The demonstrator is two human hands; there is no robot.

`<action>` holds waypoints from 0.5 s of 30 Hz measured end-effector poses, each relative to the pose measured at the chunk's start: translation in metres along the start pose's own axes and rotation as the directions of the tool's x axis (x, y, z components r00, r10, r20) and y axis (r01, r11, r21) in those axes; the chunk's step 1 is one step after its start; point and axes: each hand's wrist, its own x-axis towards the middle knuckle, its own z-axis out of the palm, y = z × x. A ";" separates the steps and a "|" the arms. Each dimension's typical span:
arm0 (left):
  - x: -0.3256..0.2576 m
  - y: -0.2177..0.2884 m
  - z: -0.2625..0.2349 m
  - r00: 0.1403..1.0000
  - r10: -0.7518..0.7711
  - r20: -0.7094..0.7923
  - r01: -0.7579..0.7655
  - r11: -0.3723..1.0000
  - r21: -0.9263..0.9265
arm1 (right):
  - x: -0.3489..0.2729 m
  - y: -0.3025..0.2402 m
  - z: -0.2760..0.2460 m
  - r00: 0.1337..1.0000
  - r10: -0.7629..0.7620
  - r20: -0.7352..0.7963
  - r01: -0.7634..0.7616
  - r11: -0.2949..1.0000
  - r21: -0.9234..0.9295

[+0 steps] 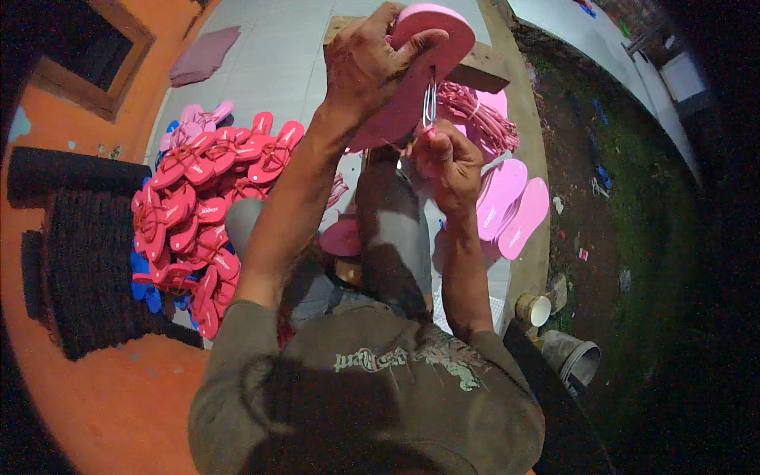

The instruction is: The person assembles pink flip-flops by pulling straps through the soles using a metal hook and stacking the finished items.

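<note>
My left hand point(368, 59) grips a pink flip-flop sole point(439, 36) by its edge, fingers wrapped round it, and holds it up tilted at the top middle. Below it, my right hand point(450, 162) is closed on a thin metal wire tool point(430, 103), whose tip meets the sole near a hole. Something pink shows at the right fist, its kind partly hidden by the fingers. Behind the hands lies a tied bundle of pink straps point(483, 119), resting on pink soles. Two lighter pink soles point(522, 218) lie just right of my right forearm.
Red flip-flops point(190, 206) are heaped on the left, with blue ones point(145, 281) under them. A wooden board point(479, 70) sits behind the sole. Pink cloth point(204, 55) lies at the far left. A pale bucket point(571, 360) stands at the right, beside dark grassy ground.
</note>
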 end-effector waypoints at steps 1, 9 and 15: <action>0.002 0.001 0.001 0.999 -0.017 0.028 0.017 1.000 -0.019 | 0.000 0.000 0.000 1.000 -0.023 -0.007 0.023 1.000 0.014; 0.005 -0.001 0.000 0.992 -0.075 0.098 0.096 0.969 -0.227 | 0.007 0.008 0.006 0.994 -0.068 -0.090 0.072 0.997 0.039; 0.004 -0.004 0.000 0.980 -0.095 0.177 0.138 0.958 -0.251 | 0.005 0.023 0.002 0.986 -0.117 -0.123 0.113 0.993 -0.038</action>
